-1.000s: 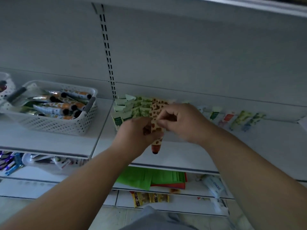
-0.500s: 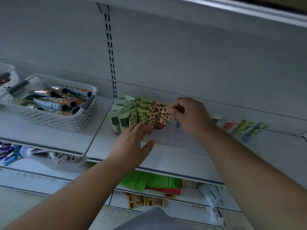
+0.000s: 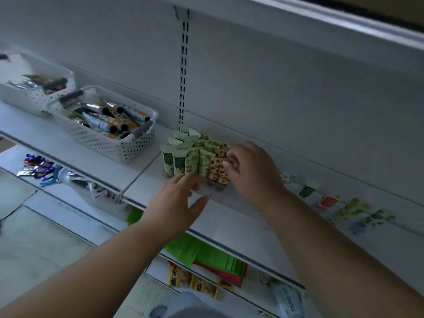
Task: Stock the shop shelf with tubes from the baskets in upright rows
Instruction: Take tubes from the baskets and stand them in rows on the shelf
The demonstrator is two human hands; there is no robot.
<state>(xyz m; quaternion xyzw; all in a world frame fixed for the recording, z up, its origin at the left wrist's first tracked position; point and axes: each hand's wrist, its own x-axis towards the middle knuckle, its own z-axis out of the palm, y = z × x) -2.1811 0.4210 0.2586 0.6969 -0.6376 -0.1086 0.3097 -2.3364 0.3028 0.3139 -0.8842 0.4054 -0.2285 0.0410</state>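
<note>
Placing a red-spotted tube at the right end of the upright rows.
Your right hand point(image 3: 250, 173) pinches the red-spotted upright tube point(image 3: 222, 171) by its top, near the white shelf point(image 3: 229, 216) back edge; your left hand point(image 3: 183, 203) hovers open-fingered, holding nothing. White perforated basket of tubes point(image 3: 107, 131) sits left.

Legible text: "ZERO", printed in dark letters on a white packet point(image 3: 289, 302) lying on the lower shelf point(image 3: 259, 267). Printing on the upright tubes point(image 3: 195, 160) is too small to read. Basket tubes point(image 3: 110, 120) likewise illegible.
</note>
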